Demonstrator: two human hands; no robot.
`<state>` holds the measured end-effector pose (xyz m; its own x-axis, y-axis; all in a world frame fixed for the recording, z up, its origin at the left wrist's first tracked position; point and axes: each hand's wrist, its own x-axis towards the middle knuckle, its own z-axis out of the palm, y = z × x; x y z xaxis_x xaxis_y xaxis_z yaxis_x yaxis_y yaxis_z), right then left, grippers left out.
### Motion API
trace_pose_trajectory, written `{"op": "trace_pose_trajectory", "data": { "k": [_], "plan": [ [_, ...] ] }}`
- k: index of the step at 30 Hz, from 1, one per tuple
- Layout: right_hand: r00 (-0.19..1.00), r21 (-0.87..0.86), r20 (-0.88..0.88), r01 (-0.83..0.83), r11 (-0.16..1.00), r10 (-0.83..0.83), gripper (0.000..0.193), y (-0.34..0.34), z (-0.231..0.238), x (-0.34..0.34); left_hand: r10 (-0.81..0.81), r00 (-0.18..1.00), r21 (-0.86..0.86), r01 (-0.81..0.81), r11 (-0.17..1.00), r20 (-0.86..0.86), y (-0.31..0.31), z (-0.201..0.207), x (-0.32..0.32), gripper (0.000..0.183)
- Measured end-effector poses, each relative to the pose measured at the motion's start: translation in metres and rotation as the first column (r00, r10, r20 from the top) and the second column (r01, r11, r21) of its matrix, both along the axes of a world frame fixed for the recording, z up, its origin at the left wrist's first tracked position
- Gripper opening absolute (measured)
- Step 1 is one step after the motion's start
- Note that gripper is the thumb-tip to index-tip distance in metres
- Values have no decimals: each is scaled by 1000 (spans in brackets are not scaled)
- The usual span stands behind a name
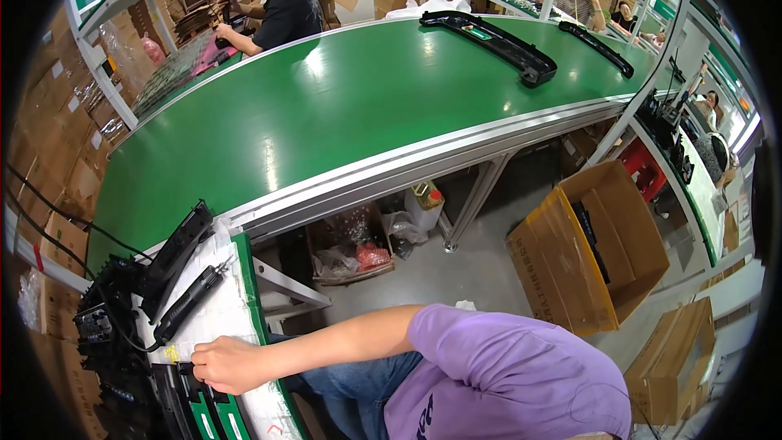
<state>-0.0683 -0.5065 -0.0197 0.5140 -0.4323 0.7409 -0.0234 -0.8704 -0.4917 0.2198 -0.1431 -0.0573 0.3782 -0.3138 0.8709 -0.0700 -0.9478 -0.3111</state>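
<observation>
My right hand (230, 365) reaches across the white-covered work surface (224, 310), fingers curled and closed on the end of a long black plastic part (169, 399). Green strips (204, 415) show along this part, which runs out of the lower edge. The fingertips are partly hidden. Just beyond the hand lies a black electric screwdriver (189, 303) with a cord, its bit pointing away. A flat black piece (175, 257) leans beside it, and a heap of black parts (102, 318) stands to the left. My left hand is not in view.
A curved green conveyor (326, 114) carries a long black housing (497, 45) and a narrower black bar (599, 49). On the floor stand an open carton (554, 253), a box of bags (350, 257) and a white jug (425, 208). A co-worker (281, 12) sits across the belt.
</observation>
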Motion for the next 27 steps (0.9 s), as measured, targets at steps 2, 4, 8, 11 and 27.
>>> {"op": "trace_pose_trajectory", "data": {
  "k": [2,4,8,11,27],
  "plan": [
    [1000,-10,12,-18,1000,18,9,4,5,6,54,998,-24,-53,998,41,3,-1,3,28],
    [1000,-17,14,-11,1000,11,10,5,5,7,95,992,-39,-92,995,79,-1,-3,6,28],
    [1000,2,22,6,1000,-6,11,2,2,5,155,977,-62,-147,987,149,-21,-7,11,29],
    [1000,20,5,16,1000,-17,11,2,1,7,204,958,-93,-189,978,203,-33,-8,16,29],
    [999,12,14,30,999,-31,13,7,3,7,530,751,-323,-426,845,394,-83,-15,25,31]
  ]
}}
